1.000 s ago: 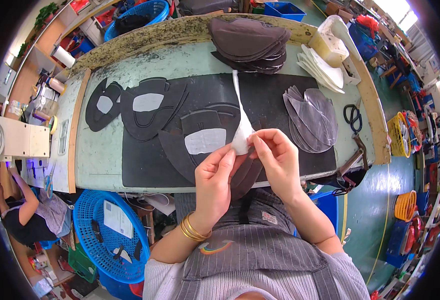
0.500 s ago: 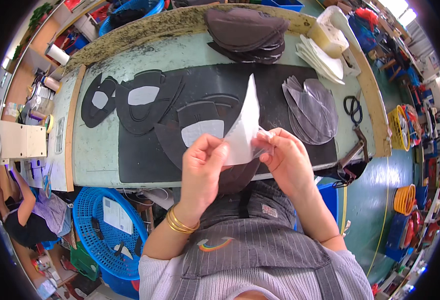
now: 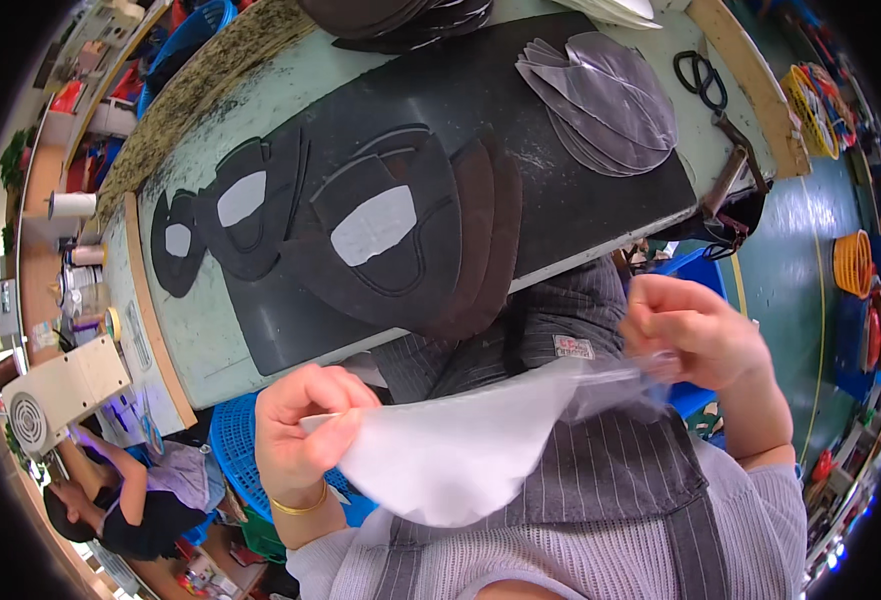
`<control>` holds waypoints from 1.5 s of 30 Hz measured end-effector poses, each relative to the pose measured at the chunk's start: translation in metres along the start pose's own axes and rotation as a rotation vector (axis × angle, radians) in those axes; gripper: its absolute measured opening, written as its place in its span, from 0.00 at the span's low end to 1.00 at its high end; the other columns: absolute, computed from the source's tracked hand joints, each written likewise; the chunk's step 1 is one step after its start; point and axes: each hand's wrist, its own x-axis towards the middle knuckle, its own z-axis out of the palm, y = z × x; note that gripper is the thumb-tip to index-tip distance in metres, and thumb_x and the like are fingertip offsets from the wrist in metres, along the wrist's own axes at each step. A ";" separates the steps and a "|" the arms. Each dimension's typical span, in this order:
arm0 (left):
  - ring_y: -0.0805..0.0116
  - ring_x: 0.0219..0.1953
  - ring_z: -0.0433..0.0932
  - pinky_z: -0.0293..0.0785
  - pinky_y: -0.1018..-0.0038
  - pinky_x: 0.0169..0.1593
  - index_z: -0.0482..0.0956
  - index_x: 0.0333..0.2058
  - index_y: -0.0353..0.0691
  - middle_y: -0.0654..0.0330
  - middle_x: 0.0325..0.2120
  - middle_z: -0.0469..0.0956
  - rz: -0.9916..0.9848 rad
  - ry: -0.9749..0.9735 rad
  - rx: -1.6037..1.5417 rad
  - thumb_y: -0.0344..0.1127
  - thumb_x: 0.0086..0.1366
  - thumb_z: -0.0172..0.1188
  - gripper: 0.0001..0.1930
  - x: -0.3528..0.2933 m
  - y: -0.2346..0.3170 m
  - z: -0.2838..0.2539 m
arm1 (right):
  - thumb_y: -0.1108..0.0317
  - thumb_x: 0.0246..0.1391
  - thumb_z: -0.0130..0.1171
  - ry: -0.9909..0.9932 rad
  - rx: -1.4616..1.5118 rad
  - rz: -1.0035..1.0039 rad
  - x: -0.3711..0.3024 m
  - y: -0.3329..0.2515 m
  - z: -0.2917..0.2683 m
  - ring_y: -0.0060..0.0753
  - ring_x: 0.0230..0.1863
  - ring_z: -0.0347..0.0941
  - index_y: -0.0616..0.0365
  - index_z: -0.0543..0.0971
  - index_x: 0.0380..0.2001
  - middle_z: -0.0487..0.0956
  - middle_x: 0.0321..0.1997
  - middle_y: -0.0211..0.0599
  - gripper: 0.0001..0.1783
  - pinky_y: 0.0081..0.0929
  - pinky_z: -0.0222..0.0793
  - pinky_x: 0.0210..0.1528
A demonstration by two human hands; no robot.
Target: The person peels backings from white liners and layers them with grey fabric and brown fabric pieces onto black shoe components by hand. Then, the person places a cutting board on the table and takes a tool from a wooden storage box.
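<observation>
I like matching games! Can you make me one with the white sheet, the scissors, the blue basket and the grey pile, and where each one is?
Things:
1. white sheet
2. scissors
3. blue basket
4. grey pile of cut pieces

Places:
A. on the floor under the table's near edge
B. on the black mat, far right part
C. held between the left hand and the right hand
D. on the pale table top, past the mat's right end

Pairs: 1-C, 2-D, 3-A, 4-B

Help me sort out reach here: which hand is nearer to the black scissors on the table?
Right. The right hand is below the scissors on the same side, pinching a clear film. The left hand is far across, holding the white sheet.
</observation>
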 end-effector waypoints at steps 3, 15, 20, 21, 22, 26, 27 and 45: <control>0.56 0.35 0.79 0.77 0.67 0.41 0.62 0.16 0.41 0.55 0.24 0.76 0.120 0.261 -0.348 0.33 0.50 0.54 0.10 0.013 -0.004 0.015 | 0.70 0.53 0.50 -0.148 0.038 -0.281 -0.017 -0.003 -0.039 0.17 0.19 0.54 0.56 0.63 0.24 0.59 0.17 0.23 0.08 0.18 0.49 0.18; 0.77 0.37 0.72 0.70 0.77 0.42 0.71 0.50 0.40 0.63 0.45 0.72 0.052 -0.362 0.067 0.23 0.54 0.59 0.22 0.043 -0.042 0.030 | 0.56 0.54 0.60 -0.212 -0.439 -0.500 0.051 0.027 -0.002 0.22 0.39 0.72 0.65 0.73 0.46 0.77 0.40 0.36 0.24 0.21 0.69 0.37; 0.77 0.33 0.77 0.74 0.79 0.37 0.74 0.42 0.36 0.60 0.31 0.79 -0.032 0.090 0.185 0.29 0.55 0.66 0.16 0.066 -0.054 -0.015 | 0.71 0.56 0.59 -0.003 -0.550 -0.561 0.125 -0.003 0.048 0.10 0.25 0.67 0.60 0.73 0.32 0.74 0.25 0.23 0.06 0.12 0.63 0.26; 0.78 0.32 0.77 0.73 0.82 0.34 0.75 0.39 0.35 0.60 0.31 0.79 -0.114 0.179 0.064 0.26 0.57 0.64 0.11 0.069 -0.055 -0.030 | 0.71 0.56 0.59 0.033 -0.567 -0.578 0.140 -0.004 0.045 0.10 0.24 0.67 0.61 0.73 0.31 0.74 0.24 0.23 0.06 0.12 0.63 0.25; 0.79 0.31 0.76 0.72 0.82 0.33 0.75 0.38 0.35 0.61 0.31 0.79 -0.058 0.249 0.026 0.26 0.57 0.64 0.11 0.069 -0.061 -0.042 | 0.70 0.55 0.60 0.048 -0.605 -0.565 0.152 0.001 0.050 0.10 0.24 0.67 0.61 0.73 0.31 0.73 0.24 0.23 0.07 0.12 0.62 0.25; 0.80 0.31 0.75 0.72 0.84 0.33 0.75 0.38 0.34 0.63 0.31 0.78 -0.125 0.413 0.097 0.27 0.57 0.64 0.11 0.065 -0.082 -0.050 | 0.70 0.52 0.62 0.060 -0.786 -0.603 0.187 0.025 0.037 0.10 0.23 0.66 0.63 0.74 0.30 0.73 0.21 0.23 0.08 0.13 0.62 0.25; 0.80 0.31 0.75 0.72 0.84 0.33 0.75 0.38 0.34 0.63 0.31 0.78 -0.140 0.416 0.083 0.27 0.57 0.64 0.11 0.064 -0.085 -0.052 | 0.71 0.51 0.62 0.059 -0.821 -0.619 0.188 0.027 0.036 0.09 0.23 0.66 0.62 0.74 0.30 0.72 0.21 0.23 0.08 0.13 0.62 0.25; 0.50 0.66 0.52 0.44 0.51 0.64 0.62 0.60 0.33 0.49 0.63 0.57 0.318 -0.099 1.294 0.56 0.55 0.59 0.40 0.053 -0.097 0.023 | 0.66 0.42 0.65 0.894 -1.379 -1.120 0.143 -0.034 -0.005 0.48 0.35 0.71 0.60 0.75 0.30 0.74 0.31 0.43 0.13 0.39 0.69 0.36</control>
